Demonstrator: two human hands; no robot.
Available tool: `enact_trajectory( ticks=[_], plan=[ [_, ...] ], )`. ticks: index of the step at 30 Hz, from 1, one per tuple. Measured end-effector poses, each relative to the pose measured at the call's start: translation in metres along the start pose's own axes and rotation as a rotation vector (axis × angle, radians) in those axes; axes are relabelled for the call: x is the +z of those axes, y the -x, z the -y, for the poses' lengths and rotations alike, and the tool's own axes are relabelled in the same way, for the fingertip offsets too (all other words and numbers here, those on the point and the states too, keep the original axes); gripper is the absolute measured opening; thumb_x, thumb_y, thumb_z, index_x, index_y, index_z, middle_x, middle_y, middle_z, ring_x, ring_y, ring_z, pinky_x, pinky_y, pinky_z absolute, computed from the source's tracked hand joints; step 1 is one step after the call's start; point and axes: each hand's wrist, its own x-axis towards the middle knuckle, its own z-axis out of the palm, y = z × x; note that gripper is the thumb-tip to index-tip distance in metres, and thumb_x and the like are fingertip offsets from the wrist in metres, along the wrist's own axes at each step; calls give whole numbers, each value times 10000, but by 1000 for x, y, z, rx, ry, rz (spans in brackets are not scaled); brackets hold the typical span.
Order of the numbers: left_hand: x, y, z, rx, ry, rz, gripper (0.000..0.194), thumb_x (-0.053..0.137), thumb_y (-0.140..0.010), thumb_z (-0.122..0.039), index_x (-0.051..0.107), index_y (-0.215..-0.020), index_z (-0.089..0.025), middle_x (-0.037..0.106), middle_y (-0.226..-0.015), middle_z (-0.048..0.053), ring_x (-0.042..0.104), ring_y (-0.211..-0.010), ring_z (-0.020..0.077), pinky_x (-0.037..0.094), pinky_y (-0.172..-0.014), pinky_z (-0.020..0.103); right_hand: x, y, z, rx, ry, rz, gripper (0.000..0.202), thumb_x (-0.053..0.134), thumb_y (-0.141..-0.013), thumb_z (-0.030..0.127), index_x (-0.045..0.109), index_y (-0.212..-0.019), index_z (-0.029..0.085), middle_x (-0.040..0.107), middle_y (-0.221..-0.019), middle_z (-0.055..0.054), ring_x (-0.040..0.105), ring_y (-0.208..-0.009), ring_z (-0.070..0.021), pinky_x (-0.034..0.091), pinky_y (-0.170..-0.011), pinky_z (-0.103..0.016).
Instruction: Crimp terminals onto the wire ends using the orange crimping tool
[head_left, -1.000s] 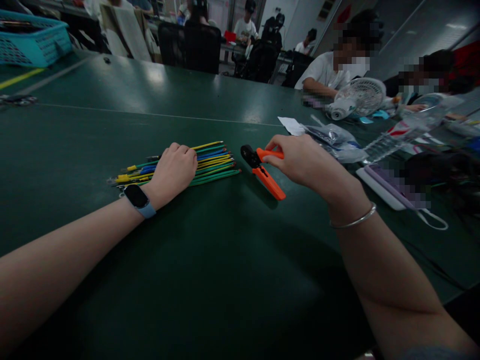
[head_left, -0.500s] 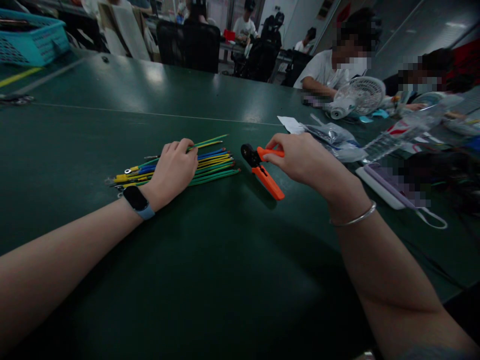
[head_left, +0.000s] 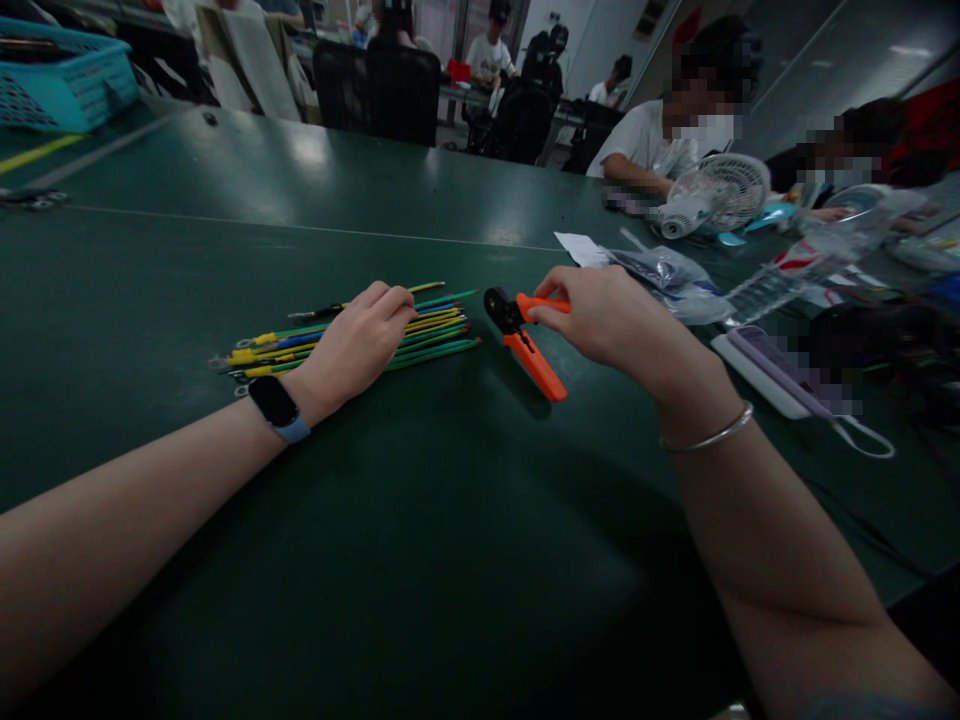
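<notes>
My left hand (head_left: 367, 335) rests over a bundle of cut wires (head_left: 427, 340), its fingers bent and closed on a green wire (head_left: 461, 296) at the bundle's upper side; the grip itself is partly hidden. The wires are yellow, green and blue, and ring terminals (head_left: 241, 390) show at their left ends. Apart from the bundle, a yellow-green wire (head_left: 431, 287) lies just beyond my fingers. My right hand (head_left: 592, 310) grips one orange handle of a crimping tool (head_left: 536, 367). Its black head points left toward the wire ends, and the two handles are spread.
To the right lie clear plastic bags (head_left: 675, 280), a plastic bottle (head_left: 780, 275), a purple-and-white case (head_left: 772, 372) and a white fan (head_left: 724, 190). A blue basket (head_left: 67, 75) stands at the far left. A person (head_left: 652, 140) sits across the green table (head_left: 420, 560).
My left hand has shifted slightly right, and a green wire under its fingers now reaches farther right. The yellow-green wire lies apart beyond the hand. My right hand and the crimping tool barely moved.
</notes>
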Motion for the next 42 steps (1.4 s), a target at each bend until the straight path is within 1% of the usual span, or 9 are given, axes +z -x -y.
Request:
enact_trajectory(
  ticks=[4,7,17,23,28,34,38,42],
  plan=[
    [-2,-1,0,66,-1,12,245,409,-968,-80,652,-1000,-85,588,-1110,152,535,-1014,257,565,-903,437,0,0,0,4,13,1,258,577,-925,327,737,-1056,172,758,-912,-88,664,-826,-227,420,-699,-319],
    [-2,-2,-1,88,-12,21,240,417,-969,-83,651,-1019,-67,587,-1112,159,534,-1000,257,572,-893,439,1,0,0,3,18,-4,262,573,-926,328,739,-1058,174,759,-905,-88,664,-831,-229,421,-705,-321],
    [0,0,-2,44,45,-21,235,416,-981,-91,639,-1056,-81,576,-1127,142,536,-1042,250,561,-943,436,1,-1,0,3,22,-1,279,560,-924,333,741,-1068,177,756,-922,-98,660,-833,-239,435,-707,-339],
    [0,-1,-2,73,13,-10,268,381,-986,-84,629,-1084,-60,577,-1141,157,530,-1043,256,566,-946,453,0,0,1,15,8,6,276,566,-929,335,737,-1070,170,752,-916,-96,660,-825,-229,429,-723,-338],
    [1,0,-1,80,19,11,290,370,-981,-76,625,-1118,-86,572,-1178,148,531,-1070,251,563,-961,448,0,1,0,1,13,0,288,549,-928,336,737,-1073,173,752,-897,-92,656,-808,-229,430,-687,-333],
    [1,1,0,77,81,20,305,376,-985,-87,642,-1130,-119,577,-1193,135,536,-1096,254,549,-986,466,0,0,1,4,17,3,275,562,-927,331,736,-1064,168,757,-925,-105,659,-830,-237,429,-681,-330],
    [2,1,0,78,100,29,287,396,-990,-96,649,-1125,-112,574,-1213,151,525,-1118,263,535,-1005,456,0,-1,0,-1,26,6,278,566,-929,339,735,-1064,164,755,-922,-110,668,-825,-242,431,-687,-334],
    [1,1,-1,67,87,32,306,398,-986,-83,647,-1160,-119,574,-1221,146,522,-1133,267,525,-1019,453,1,-1,-1,-5,16,5,285,562,-931,348,736,-1073,173,751,-913,-103,670,-823,-239,439,-696,-337]
  ],
)
